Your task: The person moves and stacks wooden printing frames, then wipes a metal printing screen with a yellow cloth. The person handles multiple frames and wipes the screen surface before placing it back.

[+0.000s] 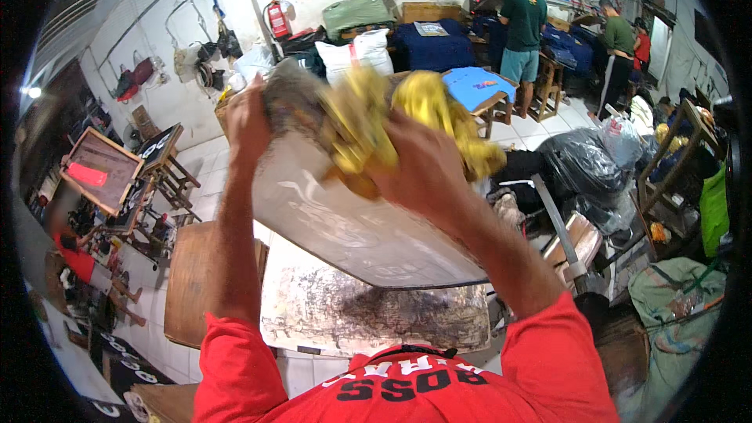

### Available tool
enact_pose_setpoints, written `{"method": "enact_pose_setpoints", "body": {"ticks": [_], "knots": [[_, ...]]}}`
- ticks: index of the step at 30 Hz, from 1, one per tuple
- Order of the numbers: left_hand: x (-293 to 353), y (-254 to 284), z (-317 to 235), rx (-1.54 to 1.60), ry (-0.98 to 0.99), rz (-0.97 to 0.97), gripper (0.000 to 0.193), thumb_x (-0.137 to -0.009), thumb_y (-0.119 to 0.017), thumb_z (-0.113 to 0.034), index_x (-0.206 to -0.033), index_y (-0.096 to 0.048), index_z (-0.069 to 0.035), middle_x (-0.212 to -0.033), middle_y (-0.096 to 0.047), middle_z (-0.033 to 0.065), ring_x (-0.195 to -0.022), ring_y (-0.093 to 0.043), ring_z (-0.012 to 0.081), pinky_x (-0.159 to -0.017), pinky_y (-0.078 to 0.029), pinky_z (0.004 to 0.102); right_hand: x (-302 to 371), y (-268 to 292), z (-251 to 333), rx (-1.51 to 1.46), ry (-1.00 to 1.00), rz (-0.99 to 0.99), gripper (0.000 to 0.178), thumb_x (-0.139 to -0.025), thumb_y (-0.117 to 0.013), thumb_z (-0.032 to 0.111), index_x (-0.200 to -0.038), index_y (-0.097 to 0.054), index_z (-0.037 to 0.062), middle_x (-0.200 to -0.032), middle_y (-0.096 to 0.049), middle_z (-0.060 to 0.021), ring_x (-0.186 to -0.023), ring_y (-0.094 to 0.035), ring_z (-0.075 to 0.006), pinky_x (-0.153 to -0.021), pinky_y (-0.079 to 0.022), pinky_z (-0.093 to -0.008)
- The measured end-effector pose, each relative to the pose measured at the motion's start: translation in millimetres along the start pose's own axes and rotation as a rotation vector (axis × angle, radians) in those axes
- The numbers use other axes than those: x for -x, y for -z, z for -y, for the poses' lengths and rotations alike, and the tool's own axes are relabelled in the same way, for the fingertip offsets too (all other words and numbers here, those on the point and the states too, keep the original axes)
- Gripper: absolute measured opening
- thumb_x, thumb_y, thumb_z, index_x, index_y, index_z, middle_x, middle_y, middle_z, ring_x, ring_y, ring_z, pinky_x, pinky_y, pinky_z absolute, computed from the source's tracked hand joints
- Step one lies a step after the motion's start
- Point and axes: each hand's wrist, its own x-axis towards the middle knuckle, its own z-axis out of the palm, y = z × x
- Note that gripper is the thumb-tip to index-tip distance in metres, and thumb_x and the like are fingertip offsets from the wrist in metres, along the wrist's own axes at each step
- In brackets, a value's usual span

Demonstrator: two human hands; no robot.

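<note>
Head view, looking down over red sleeves: the left hand [247,121] grips the upper left edge of a pale printing board [345,223], fingers curled over its rim, and holds it tilted up off the bench. The right hand [419,164] clutches a yellow rag [368,129] and presses it flat against the board's upper face; the cloth is blurred, bunching out on both sides of the knuckles and hiding the board's top edge. Below the board lies a stained, ink-marked work surface [376,313], with a brown wooden board [188,282] just beside it on the left. Over on the far left stands a screen frame with a red mesh [98,172] on a wooden stand. To the right, a black plastic bag [583,160] sits near a metal-edged bench [568,239]. Behind the raised board, white sacks [360,51] and a dark blue stack of cloth [435,47] crowd the back tables. A person in a green shirt [523,19] stands there, well apart. A red fire extinguisher [278,19] hangs on the wall.
</note>
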Motion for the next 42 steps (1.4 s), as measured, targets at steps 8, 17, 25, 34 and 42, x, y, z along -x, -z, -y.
{"method": "enact_pose_setpoints", "body": {"ticks": [8, 17, 25, 34, 42], "knots": [[20.2, 56.3, 12.9, -0.26, -0.075, -0.226, 0.043, -0.094, -0.031, -0.028, -0.101, -0.06, 0.003, -0.078, -0.062, 0.012, -0.066, -0.054, 0.0194, -0.068, -0.044, 0.0348, 85.5, 19.9, -54.9, -0.061, -0.333, 0.325, 0.04, -0.074, -0.065, 0.032, -0.109, -0.06, 0.0134, -0.101, -0.063, -0.0112, -0.079, -0.064, -0.031, -0.07, -0.052, -0.0374], [36.3, 9.2, -8.3, 0.105, -0.093, -0.062, 0.041, -0.095, -0.039, -0.032, -0.094, -0.063, 0.002, -0.084, -0.064, 0.0062, -0.074, -0.059, 0.0142, -0.071, -0.047, 0.0277, -42.0, -6.9, 25.0, -0.03, 0.041, -0.245, 0.039, -0.07, -0.067, 0.04, -0.094, -0.061, 0.0094, -0.079, -0.059, -0.0109, -0.067, -0.063, -0.0294, -0.057, -0.049, -0.0396], [110.5, 201.9, 44.4, 0.151, 0.17, -0.564, 0.043, -0.094, -0.035, -0.042, -0.114, -0.053, -0.009, -0.107, -0.055, 0.0049, -0.097, -0.053, 0.0184, -0.086, -0.044, 0.0346, 145.9, 12.4, -66.5, -0.021, -0.197, 0.16, 0.044, -0.059, -0.076, 0.038, -0.086, -0.063, 0.0064, -0.081, -0.059, -0.0101, -0.074, -0.06, -0.0289, -0.068, -0.048, -0.0392], [159.1, 247.7, 56.2, 0.275, 0.158, -0.637, 0.046, -0.095, -0.03, -0.041, -0.117, -0.05, -0.007, -0.114, -0.053, 0.0073, -0.102, -0.051, 0.0203, -0.09, -0.039, 0.0346, 252.8, -8.5, -107.5, -1.715, -0.989, -0.498, 0.051, -0.09, -0.051, 0.035, -0.129, -0.041, 0.0045, -0.129, -0.047, -0.0117, -0.118, -0.047, -0.0251, -0.092, -0.045, -0.0406], [248.8, 245.3, 90.0, 0.649, 0.247, -0.594, 0.056, -0.093, -0.031, -0.048, -0.125, -0.045, -0.004, -0.122, -0.051, 0.0123, -0.109, -0.049, 0.0288, -0.096, -0.038, 0.0403, 127.9, 0.3, -26.9, -0.668, -0.638, -0.537, 0.034, -0.089, -0.058, 0.023, -0.111, -0.057, -0.0029, -0.111, -0.06, -0.0096, -0.1, -0.058, -0.0175, -0.081, -0.046, -0.0302]]}}
